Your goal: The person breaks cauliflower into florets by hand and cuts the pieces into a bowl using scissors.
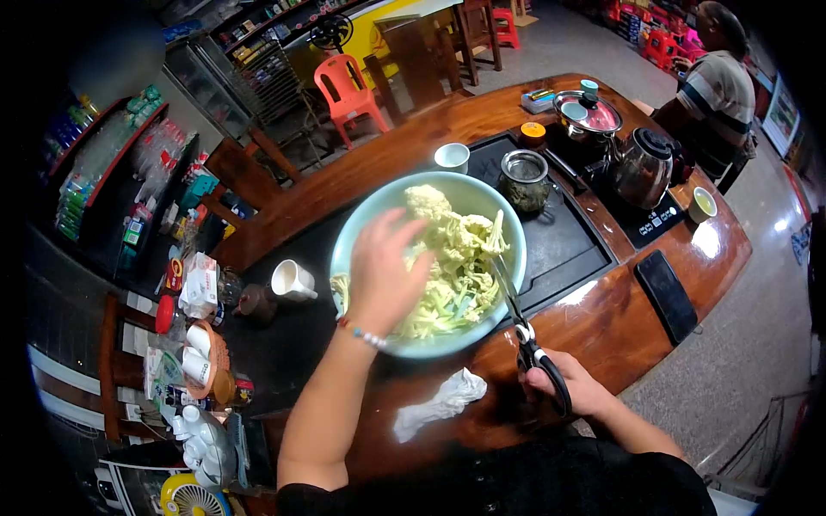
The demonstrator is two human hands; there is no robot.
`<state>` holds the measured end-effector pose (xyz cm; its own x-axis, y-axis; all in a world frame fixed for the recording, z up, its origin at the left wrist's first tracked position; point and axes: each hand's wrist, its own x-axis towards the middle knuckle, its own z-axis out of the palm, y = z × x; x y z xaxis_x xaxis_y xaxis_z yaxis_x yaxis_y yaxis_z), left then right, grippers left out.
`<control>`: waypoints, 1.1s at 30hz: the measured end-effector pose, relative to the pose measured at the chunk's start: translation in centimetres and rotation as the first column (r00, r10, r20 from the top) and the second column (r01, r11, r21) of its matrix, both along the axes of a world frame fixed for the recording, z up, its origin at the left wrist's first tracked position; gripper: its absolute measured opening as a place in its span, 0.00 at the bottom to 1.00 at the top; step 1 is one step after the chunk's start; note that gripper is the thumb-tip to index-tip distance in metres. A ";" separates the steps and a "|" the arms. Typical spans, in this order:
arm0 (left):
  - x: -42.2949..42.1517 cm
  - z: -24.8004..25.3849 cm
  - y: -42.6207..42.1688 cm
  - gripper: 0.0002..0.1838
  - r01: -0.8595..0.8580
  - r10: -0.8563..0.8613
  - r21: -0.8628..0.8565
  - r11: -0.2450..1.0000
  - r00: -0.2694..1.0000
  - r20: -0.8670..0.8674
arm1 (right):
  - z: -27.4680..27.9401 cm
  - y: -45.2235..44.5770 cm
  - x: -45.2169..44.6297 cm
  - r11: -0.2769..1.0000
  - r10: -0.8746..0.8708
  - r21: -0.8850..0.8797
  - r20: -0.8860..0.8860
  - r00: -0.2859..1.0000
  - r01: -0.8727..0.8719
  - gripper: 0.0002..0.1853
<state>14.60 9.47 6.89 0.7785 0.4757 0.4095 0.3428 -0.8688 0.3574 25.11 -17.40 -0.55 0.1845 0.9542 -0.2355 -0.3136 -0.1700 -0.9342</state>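
White and crumpled, a tissue (pixel 440 404) lies on the glossy wooden worktop (pixel 602 331) at the lower middle of the frame. Beside it, right of centre, the right hand's (pixel 564 384) grip is closed around the black-and-white handles of the scissors (pixel 525 334), whose blades reach over the near right of a pale green bowl (pixel 342 249). At mid-frame the left hand's (pixel 387 271) grip is blurred, fingers loosely spread over the bowl, with nothing seen pinched.

Cauliflower (pixel 465 267) fills the bowl. Loose florets and thin stems suggest much of the cutting is done; the fuller clusters by the far rim and the blades look as if they could be divided further, though how many remain is unclear.

Farther right lie a dark-screened phone (pixel 667 297) and a kettle (pixel 645 168) on a hot plate (pixel 658 222), whose small white markings cannot be read. At upper right sits another person (pixel 723 103); at upper left, shelved packets (pixel 159 150) are colourful, but no brand is legible.
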 end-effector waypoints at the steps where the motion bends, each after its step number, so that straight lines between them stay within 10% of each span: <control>1: 1.1 0.0 0.0 0.25 0.009 -0.008 0.031 0.999 0.999 -0.042 | 0.0 0.0 0.0 1.000 -0.002 0.008 0.011 1.000 0.002 0.17; 4: 4.2 -2.2 0.7 0.31 0.095 -0.064 0.327 0.940 0.992 -0.105 | 0.0 -0.1 0.1 1.000 0.002 0.031 0.047 0.999 -0.004 0.17; 7: 5.7 -2.7 0.4 0.35 0.062 -0.048 0.019 0.998 0.906 -0.421 | -0.2 -0.4 0.2 0.999 0.010 0.045 0.080 0.997 -0.014 0.17; 14: 4.9 -2.7 2.2 0.31 0.039 -0.056 -0.246 0.968 0.996 -0.066 | -0.9 -0.7 0.4 0.999 0.009 0.039 0.053 0.999 -0.011 0.17; 19: 1.9 0.4 2.5 0.26 0.151 -0.123 -0.862 0.484 0.987 0.104 | -0.9 -0.2 0.0 0.999 0.031 0.042 0.029 0.999 -0.032 0.16; 27: -2.1 1.9 2.2 0.24 0.145 -0.276 -0.913 0.382 0.961 0.037 | -1.7 -0.5 0.0 0.999 0.012 0.046 0.076 0.997 -0.016 0.18; 31: -4.0 1.1 2.5 0.21 0.218 -0.160 -0.976 0.010 0.964 0.213 | -1.2 -0.4 0.1 0.999 0.028 0.025 0.061 0.998 -0.030 0.18; 33: -4.7 0.2 2.0 0.20 0.238 -0.044 -0.969 0.068 0.971 0.236 | -1.3 -0.2 0.0 0.998 0.041 0.037 0.063 0.997 -0.044 0.17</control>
<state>9.92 11.47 7.08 0.8798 0.4067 -0.2460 0.1352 0.2820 0.9498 25.15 -17.65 -1.89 0.1569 0.9695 -0.1884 -0.2480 -0.1460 -0.9577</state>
